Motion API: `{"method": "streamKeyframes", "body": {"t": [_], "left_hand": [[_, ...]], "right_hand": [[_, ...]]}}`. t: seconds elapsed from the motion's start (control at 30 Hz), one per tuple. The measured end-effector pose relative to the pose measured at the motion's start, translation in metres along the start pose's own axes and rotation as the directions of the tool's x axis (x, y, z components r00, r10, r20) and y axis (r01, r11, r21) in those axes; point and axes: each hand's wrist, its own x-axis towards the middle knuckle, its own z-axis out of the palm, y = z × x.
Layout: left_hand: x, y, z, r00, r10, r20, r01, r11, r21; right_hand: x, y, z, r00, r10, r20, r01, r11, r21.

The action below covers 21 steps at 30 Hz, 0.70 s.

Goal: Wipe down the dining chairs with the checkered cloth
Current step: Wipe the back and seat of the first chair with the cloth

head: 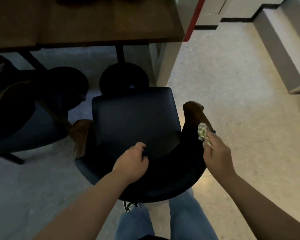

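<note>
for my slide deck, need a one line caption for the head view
Right hand wipes the wooden armrest with the checkered cloth; left hand grips the chair's backrest.

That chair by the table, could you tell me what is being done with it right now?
A person is wiping it. The right hand holds the checkered cloth bunched against the chair's wooden right armrest. The left hand grips the top of the dark backrest. A second chair stands at the left, partly under the table.
</note>
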Motion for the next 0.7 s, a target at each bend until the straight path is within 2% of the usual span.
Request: {"method": "streamKeyframes", "body": {"t": [0.07,0.13,0.2,0.27,0.3,0.4,0.47,0.5,0.6,0.7], "left_hand": [[0.018,0.033,0.011,1.0,0.029,0.008,-0.027,0.99,-0.139],[0.042,0.065,0.021,1.0,0.011,0.008,-0.008,0.961,-0.278],[0.068,0.097,0.031,0.999,-0.042,0.0,0.039,0.922,-0.385],[0.098,0.125,0.041,0.993,-0.117,-0.021,0.096,0.895,-0.436],[0.112,0.137,0.046,0.987,-0.156,-0.041,0.122,0.89,-0.44],[0.152,0.168,0.064,0.958,-0.256,-0.133,0.166,0.866,-0.472],[0.178,0.183,0.076,0.938,-0.315,-0.147,0.193,0.825,-0.531],[0.191,0.19,0.08,0.927,-0.349,-0.141,0.217,0.801,-0.558],[0.227,0.199,0.086,0.88,-0.462,-0.11,0.304,0.727,-0.616],[0.25,0.196,0.087,0.851,-0.512,-0.117,0.327,0.691,-0.645]], "right_hand": [[0.018,0.003,-0.001,0.992,0.022,-0.124,-0.012,0.997,0.077],[0.04,0.015,-0.002,0.975,0.129,-0.179,-0.105,0.984,0.141],[0.062,0.03,-0.002,0.95,0.269,-0.16,-0.232,0.948,0.217],[0.076,0.041,0.002,0.937,0.337,-0.095,-0.295,0.907,0.301],[0.081,0.045,0.003,0.949,0.31,-0.056,-0.276,0.904,0.328],[0.09,0.061,0.007,0.992,0.062,0.107,-0.098,0.923,0.372],[0.1,0.081,0.006,0.979,-0.016,0.205,-0.076,0.899,0.432],[0.107,0.092,0.005,0.973,0.004,0.231,-0.113,0.882,0.458],[0.134,0.134,0.007,0.93,0.239,0.28,-0.35,0.813,0.465],[0.163,0.177,0.03,0.832,0.438,0.34,-0.551,0.73,0.405]]}}
